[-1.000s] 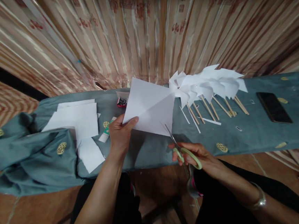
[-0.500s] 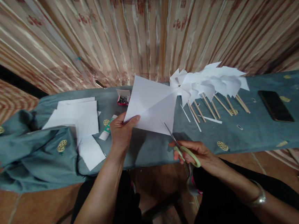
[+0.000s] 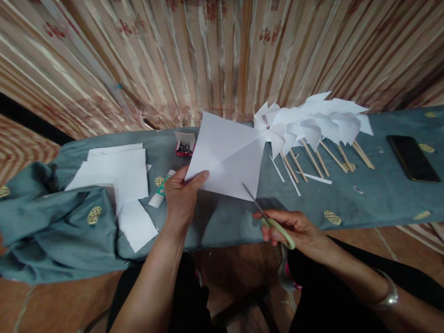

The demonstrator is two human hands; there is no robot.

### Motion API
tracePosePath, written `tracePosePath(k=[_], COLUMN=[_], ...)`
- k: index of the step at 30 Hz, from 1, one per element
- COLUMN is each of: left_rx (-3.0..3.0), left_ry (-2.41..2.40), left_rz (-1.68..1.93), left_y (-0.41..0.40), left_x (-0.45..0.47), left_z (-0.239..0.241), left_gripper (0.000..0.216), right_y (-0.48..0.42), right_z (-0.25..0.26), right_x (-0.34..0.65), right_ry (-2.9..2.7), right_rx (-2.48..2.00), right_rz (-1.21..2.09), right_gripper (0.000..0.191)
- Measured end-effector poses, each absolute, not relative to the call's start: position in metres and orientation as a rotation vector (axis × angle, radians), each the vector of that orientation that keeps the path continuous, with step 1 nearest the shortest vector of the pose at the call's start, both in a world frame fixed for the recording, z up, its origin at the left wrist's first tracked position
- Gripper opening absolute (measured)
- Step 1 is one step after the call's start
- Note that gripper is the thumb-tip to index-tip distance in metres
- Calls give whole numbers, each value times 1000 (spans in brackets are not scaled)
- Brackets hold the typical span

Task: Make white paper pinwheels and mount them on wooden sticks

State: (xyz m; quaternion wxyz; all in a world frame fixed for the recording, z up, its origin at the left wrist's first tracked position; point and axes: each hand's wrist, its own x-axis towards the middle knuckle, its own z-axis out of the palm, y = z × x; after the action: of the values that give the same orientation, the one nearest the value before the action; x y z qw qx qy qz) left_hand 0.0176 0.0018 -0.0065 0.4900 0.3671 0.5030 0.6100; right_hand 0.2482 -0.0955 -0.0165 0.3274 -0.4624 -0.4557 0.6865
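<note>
A white sheet of paper (image 3: 224, 153) with a diagonal crease is pinched at its left edge by my left hand (image 3: 183, 190), thumb on top. My right hand (image 3: 289, 228) is closed round the pale green handles of a pair of scissors (image 3: 272, 223). The scissor blades lie across the lower right corner of the sheet, pointing up and left. Just beyond the sheet's right side stands a row of white paper pinwheels (image 3: 311, 125) on wooden sticks. Behind the left hand are a green and white glue tube (image 3: 162, 190) and a small red box (image 3: 184, 146) of metal pins.
Stacked white paper (image 3: 129, 174) and a torn piece (image 3: 136, 228) lie at the left beside bunched cloth (image 3: 60, 227). Thin paper strips (image 3: 314, 178) lie below the pinwheels. A black phone (image 3: 411, 157) rests on the right. A striped curtain (image 3: 211, 48) hangs behind the table.
The scissors have swung from partly open to nearly closed at the sheet's lower right corner. My left hand and the paper have stayed almost in place.
</note>
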Motion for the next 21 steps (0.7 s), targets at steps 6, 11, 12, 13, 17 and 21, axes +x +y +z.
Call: tracePosePath(k=[6,11,12,13,17,21], left_rx=[896,890,890,892,893,873], left_ry=[1237,1224,1222,1217,1164,1138], left_rz=[1466,1482,1481,1479,1443,1393], left_y=[2,2,2,2,-1,-3], left_x=[17,16,16,16,19,22], left_z=[-6,-7,-7,-7,-8,-9], left_gripper=[22,20,20,20,18,20], right_y=[-96,-95,-95,-94,-93,-93], right_z=[-17,-16,-15,-15,-13,-14], right_x=[247,245,245,245,245,245], right_ry=[-1172,-1140,-1136,-1135,-1136,-1148], right_rx=[-1242,-1251,-1251,-1254,-1249,-1250], right_rz=[1789,1802,1807,1810,1808,1801], right_gripper=[37,37,37,37,40,44])
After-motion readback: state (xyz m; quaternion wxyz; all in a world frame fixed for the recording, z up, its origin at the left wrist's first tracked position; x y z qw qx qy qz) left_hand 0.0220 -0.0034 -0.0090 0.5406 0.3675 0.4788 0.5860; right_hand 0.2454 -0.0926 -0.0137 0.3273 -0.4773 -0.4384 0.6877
